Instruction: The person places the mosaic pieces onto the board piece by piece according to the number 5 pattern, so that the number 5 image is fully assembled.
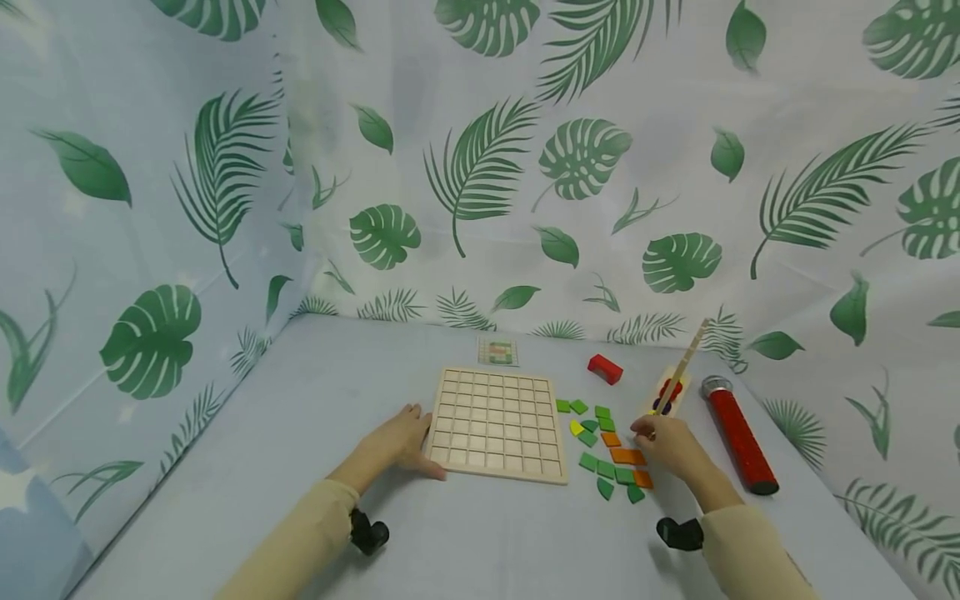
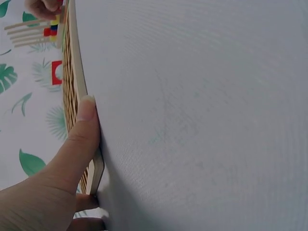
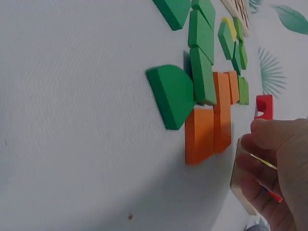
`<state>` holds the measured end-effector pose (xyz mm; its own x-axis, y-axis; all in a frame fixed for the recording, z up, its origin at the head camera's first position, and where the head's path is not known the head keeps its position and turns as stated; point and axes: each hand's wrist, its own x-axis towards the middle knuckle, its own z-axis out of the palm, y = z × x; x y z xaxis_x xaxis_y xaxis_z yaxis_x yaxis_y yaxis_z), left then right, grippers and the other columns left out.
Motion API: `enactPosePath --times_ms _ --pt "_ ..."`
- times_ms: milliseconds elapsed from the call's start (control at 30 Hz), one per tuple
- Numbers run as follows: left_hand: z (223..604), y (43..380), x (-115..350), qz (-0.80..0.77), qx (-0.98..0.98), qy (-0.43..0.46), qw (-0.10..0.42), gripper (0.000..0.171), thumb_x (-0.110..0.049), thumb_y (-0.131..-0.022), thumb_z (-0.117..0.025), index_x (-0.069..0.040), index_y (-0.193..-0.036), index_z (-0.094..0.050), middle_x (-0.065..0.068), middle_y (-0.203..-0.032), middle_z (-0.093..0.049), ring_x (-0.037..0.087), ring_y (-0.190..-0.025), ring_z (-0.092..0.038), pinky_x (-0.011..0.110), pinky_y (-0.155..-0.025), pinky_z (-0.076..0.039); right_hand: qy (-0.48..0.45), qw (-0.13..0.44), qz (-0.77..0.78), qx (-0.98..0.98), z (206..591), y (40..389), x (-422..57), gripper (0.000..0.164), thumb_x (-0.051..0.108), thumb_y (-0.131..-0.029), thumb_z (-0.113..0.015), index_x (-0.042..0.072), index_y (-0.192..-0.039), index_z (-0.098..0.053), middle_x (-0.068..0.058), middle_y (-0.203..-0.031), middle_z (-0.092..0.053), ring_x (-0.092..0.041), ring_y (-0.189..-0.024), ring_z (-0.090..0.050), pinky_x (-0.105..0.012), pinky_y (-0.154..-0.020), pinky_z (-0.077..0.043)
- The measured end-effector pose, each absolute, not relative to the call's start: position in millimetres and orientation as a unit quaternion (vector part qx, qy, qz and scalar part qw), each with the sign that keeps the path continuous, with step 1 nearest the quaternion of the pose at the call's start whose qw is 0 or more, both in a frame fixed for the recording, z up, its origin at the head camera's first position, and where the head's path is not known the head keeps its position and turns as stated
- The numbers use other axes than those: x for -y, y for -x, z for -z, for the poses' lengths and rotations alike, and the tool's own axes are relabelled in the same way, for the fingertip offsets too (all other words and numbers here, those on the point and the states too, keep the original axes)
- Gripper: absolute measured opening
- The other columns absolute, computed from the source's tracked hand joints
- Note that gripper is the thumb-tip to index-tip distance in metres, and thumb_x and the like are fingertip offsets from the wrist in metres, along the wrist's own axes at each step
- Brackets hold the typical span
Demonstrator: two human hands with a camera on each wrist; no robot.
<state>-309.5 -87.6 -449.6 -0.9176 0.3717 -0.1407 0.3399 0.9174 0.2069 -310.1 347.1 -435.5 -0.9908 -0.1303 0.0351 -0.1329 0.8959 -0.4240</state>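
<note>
My left hand (image 1: 397,442) holds the front left corner of a pale wooden grid board (image 1: 498,423), thumb along its front edge and fingers at its left side. In the left wrist view the thumb (image 2: 79,144) lies against the board's rim. On the right, my right hand (image 1: 667,446) is at the near end of a wooden peg stand (image 1: 678,385) with upright rods and red, blue and yellow pieces. Its fingers bend toward the thumb in the right wrist view; whether they pinch anything is hidden. Green blocks (image 1: 606,469) and orange blocks (image 1: 628,457) lie between board and stand.
A small pattern card (image 1: 498,352) lies behind the board. Farther right are a red arched block (image 1: 605,368) and a long red tube (image 1: 741,437) with a silvery end. One yellow piece (image 1: 576,427) sits among the green ones. Leaf-printed cloth (image 1: 480,167) hangs around the table.
</note>
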Motion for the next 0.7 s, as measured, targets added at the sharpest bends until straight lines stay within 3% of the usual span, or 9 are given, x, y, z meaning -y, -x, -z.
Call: enactPosePath --times_ms 300,567,700 --pt "448.6 307.8 87.3 -0.083 -0.975 -0.186 0.088 0.111 -0.067 -0.061 -0.074 0.000 -0.141 -0.039 0.027 -0.143 -0.034 0.039 -0.134 -0.030 0.048 -0.108 -0.031 -0.073 0.016 -0.218 0.973 438.4 327.4 -324.1 0.026 0.009 -0.088 -0.065 -0.002 -0.113 -0.064 -0.011 -0.097 -0.065 -0.021 -0.081 -0.058 -0.039 -0.077 -0.056" --pt "447.9 306.5 84.8 -0.081 -0.975 -0.184 0.095 0.112 -0.068 -0.063 -0.073 0.002 -0.142 -0.037 0.028 -0.144 -0.032 0.040 -0.134 -0.029 0.048 -0.108 -0.030 -0.061 0.012 -0.217 0.974 448.9 342.4 -318.1 0.027 -0.007 -0.086 -0.057 -0.004 -0.111 -0.065 -0.017 -0.106 -0.064 -0.031 -0.094 -0.057 -0.049 -0.090 -0.048" --pt "448.4 307.3 84.6 -0.072 -0.975 -0.192 0.086 0.112 -0.069 -0.062 -0.073 0.003 -0.141 -0.038 0.028 -0.142 -0.034 0.040 -0.133 -0.031 0.048 -0.107 -0.032 -0.047 0.001 -0.230 0.972 450.1 344.7 -320.2 0.030 -0.010 -0.084 -0.057 -0.004 -0.112 -0.064 -0.016 -0.105 -0.064 -0.030 -0.091 -0.055 -0.048 -0.089 -0.049"
